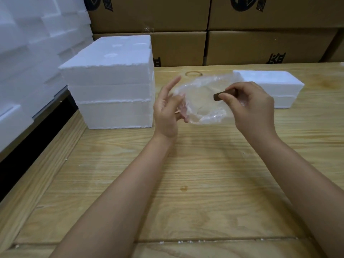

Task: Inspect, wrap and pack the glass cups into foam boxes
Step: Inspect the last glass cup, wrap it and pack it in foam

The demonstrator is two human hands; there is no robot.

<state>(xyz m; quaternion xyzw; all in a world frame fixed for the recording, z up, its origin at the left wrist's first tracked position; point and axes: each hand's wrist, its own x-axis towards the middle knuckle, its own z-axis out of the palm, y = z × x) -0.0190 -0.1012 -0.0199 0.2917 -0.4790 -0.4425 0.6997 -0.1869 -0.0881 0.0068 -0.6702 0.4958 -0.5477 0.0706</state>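
Observation:
Above the wooden table [186, 174] both my hands hold up a crumpled clear plastic bag [204, 107]. Something clear seems to sit inside it, but I cannot tell whether it is a glass cup. My left hand [167, 112] holds the bag's left edge between thumb and lower fingers, with the index finger pointing up. Over the bag's right part, my right hand [251, 107] pinches a small dark brown piece [217, 96] between thumb and fingertips. A low white foam box [270, 81] lies just behind my right hand.
A tall stack of white foam boxes [111, 86] stands left of my hands. More foam pieces [28, 53] are piled at the far left, beyond the table's edge. A rubber band [194, 73] lies behind the bag. Cardboard cartons [242, 43] form a wall at the back.

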